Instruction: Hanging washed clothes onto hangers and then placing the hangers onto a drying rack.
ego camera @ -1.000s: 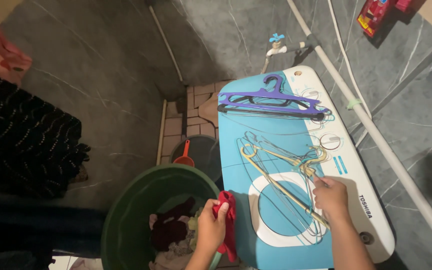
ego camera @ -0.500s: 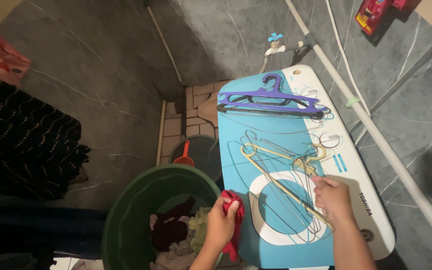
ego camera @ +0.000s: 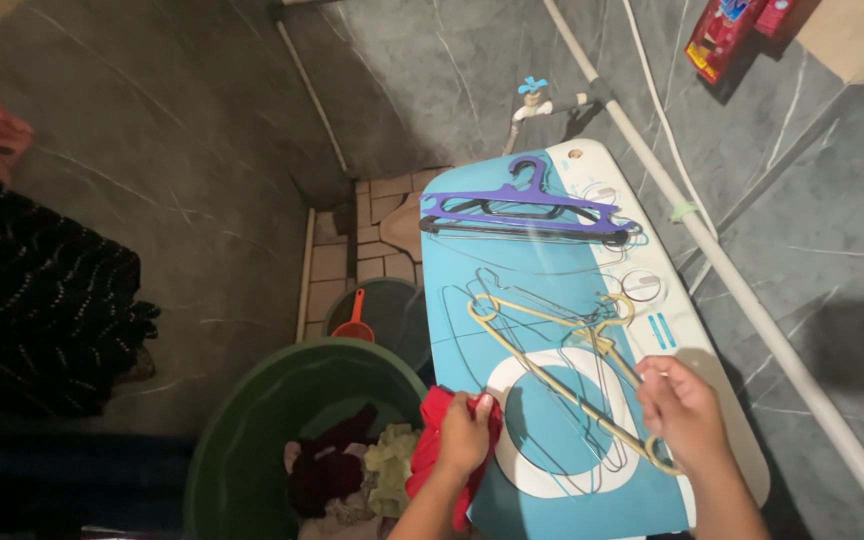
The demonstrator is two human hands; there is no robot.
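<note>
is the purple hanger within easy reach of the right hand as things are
Probably yes: the purple hanger lies uncovered at the washer lid's far end, but the right hand is already on a wire hanger.

Look up and right of the white tap [ego camera: 530,97]: a red rectangular packet [ego camera: 717,35] with blue and yellow printing hangs at the frame's top edge, against the grey wall. Just beside it, further right, a second red pack [ego camera: 778,14] is cut off.
</note>
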